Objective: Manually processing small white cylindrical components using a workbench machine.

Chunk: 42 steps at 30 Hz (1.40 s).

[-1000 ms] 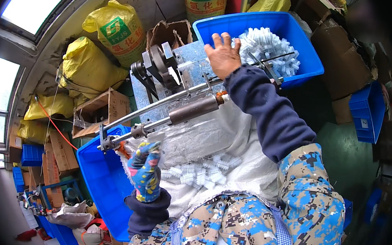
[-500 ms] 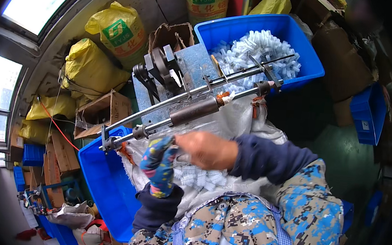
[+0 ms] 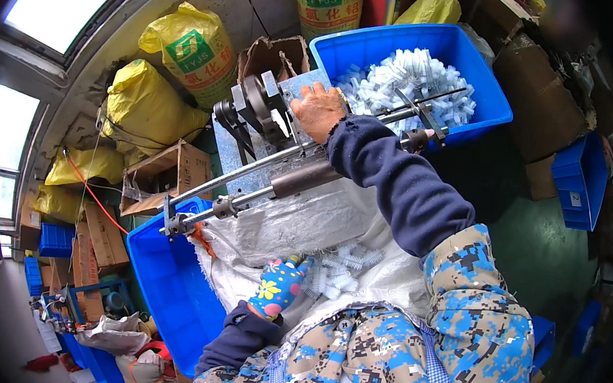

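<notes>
My left hand [image 3: 278, 285], in a blue glove with a flower print, rests at the left edge of a pile of clear ribbed plastic pieces [image 3: 339, 271]. Its fingertips partly disappear among them, and whether they grip one cannot be seen. The pile lies on a white woven sack [image 3: 303, 224] spread across my lap. Bare and with bent fingers, my right hand [image 3: 318, 112] is up at the belt-driven machine [image 3: 259, 107], beside its dark wheel. The fingers curl down over the blue-grey plate, and whatever they hold is hidden beneath them.
Two metal rods with a dark roller [image 3: 306, 179] cross in front of the machine. Behind at right, a blue bin [image 3: 499, 110] holds many pale plastic pieces. Another blue bin [image 3: 167, 281] stands at my left. Yellow sacks [image 3: 191, 54] and a wooden crate [image 3: 188, 170] line the wall.
My right hand has moved up and away from my left hand, over the rods to the machine. My left hand has dropped to the pile of plastic pieces.
</notes>
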### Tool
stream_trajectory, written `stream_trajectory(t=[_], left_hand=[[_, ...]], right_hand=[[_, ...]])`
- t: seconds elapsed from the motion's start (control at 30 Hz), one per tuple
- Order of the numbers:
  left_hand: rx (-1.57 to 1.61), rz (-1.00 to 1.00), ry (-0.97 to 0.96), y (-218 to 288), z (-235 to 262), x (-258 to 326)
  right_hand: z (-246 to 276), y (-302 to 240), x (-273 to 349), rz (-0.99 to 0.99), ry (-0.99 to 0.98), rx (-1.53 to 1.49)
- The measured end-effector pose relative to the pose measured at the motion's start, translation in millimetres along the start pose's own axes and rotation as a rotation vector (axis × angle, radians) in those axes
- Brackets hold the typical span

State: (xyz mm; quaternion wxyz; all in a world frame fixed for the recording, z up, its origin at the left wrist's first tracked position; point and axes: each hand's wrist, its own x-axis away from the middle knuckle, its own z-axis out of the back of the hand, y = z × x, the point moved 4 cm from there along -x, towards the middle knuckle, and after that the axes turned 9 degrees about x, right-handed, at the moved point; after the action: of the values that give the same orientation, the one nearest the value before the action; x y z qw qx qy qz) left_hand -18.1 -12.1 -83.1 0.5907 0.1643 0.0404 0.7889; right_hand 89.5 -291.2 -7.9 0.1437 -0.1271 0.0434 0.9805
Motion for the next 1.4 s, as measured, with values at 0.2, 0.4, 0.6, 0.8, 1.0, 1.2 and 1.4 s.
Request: stream_trajectory(t=[0.2,0.4,0.6,0.8,1.0,1.2,1.4], left_hand=[[0.084,-0.002,0.125,-19.5,25.8,-4.7],[0.092,0.073,0.24,-24.8,65.7,-7.2],[0.127,0.077,0.312,-15.7,90.6,-14.8],[0.108,0.007,0.374,-12.1,86.0,-15.7],[0.205,-0.034,0.42,-9.1,85.3,-15.6],[0.229,-0.072,0.438,-2.1,82.2,-18.1],[0.216,-0.043,0.366,-0.1,79.7,-18.9]], right_hand=[[-3.8,2.8,4.5,0.012,-0.026,-0.005],[-6.0,1.7,3.3,0.032,-0.035,-0.015],[-0.5,4.0,7.9,0.041,-0.036,-0.064],[-8.1,0.0,3.7,0.055,0.056,-0.006],[-5.2,4.2,4.1,0.061,-0.007,-0.072],[-10.0,2.5,3.7,0.106,0.036,-0.12],[-12.6,6.5,-3.3,0.042,-0.058,-0.153]])
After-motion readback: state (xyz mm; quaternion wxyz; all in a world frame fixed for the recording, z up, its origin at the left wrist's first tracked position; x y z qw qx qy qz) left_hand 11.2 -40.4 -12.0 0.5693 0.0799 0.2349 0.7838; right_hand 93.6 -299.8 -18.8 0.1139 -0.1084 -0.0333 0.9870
